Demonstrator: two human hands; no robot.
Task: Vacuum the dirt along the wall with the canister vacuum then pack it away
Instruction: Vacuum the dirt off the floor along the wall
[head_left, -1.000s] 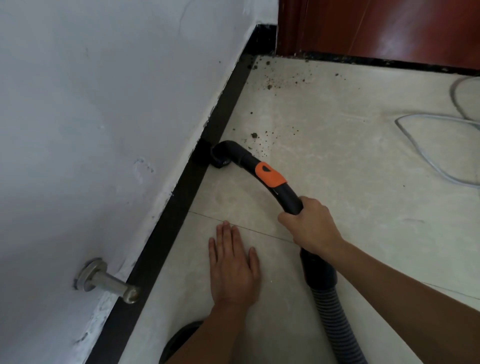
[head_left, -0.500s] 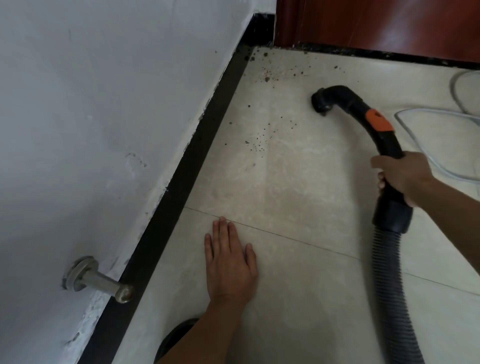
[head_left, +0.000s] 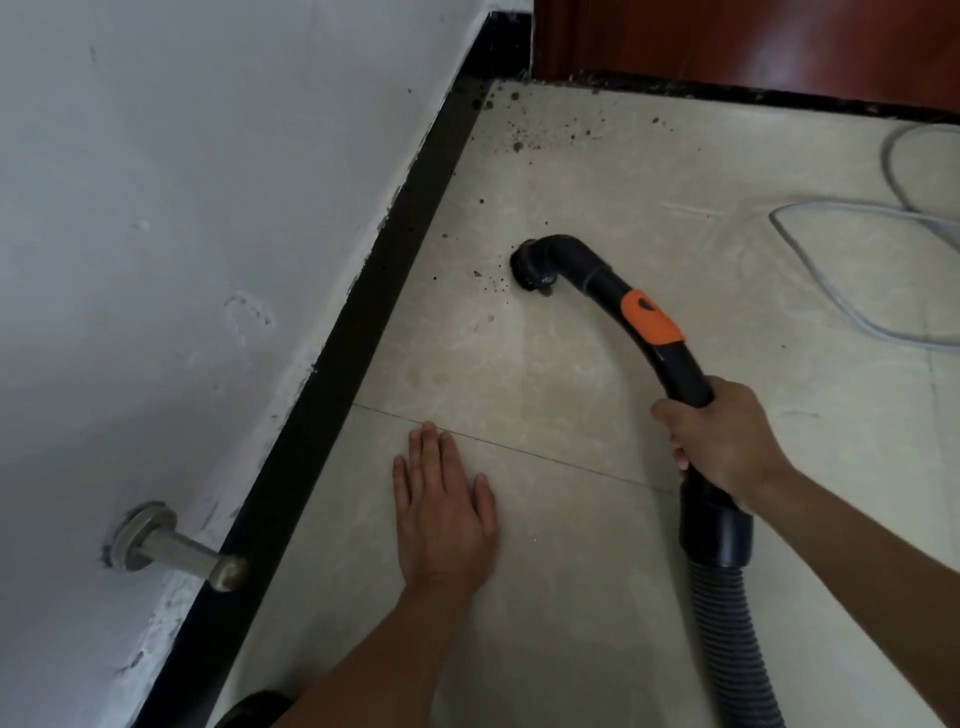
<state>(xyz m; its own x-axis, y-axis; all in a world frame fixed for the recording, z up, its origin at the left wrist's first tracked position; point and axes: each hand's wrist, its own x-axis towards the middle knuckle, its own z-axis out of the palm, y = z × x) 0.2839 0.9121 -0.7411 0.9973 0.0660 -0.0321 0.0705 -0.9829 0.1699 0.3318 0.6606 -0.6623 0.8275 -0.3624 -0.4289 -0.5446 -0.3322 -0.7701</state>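
Note:
My right hand (head_left: 722, 441) grips the black curved vacuum handle (head_left: 675, 358), which carries an orange slider (head_left: 649, 318). Its round nozzle mouth (head_left: 530, 267) is down on the beige floor tile, right beside a small patch of dark dirt crumbs (head_left: 491, 280). More dirt (head_left: 540, 132) lies scattered in the far corner by the black skirting (head_left: 363, 332). The ribbed grey hose (head_left: 737, 639) runs from the handle down to the bottom edge. My left hand (head_left: 441, 512) rests flat on the tile, fingers straight, holding nothing.
A white wall (head_left: 208, 208) with a metal door stop (head_left: 171, 548) stands on the left. A red-brown door (head_left: 753, 41) closes the far side. A pale cable (head_left: 852, 280) loops on the floor at the right. A dark round object (head_left: 254, 709) shows at the bottom edge.
The nozzle swung from the skirting out to the right, then came back left and down onto the crumbs in the middle of the tile. My left hand stayed flat on the floor.

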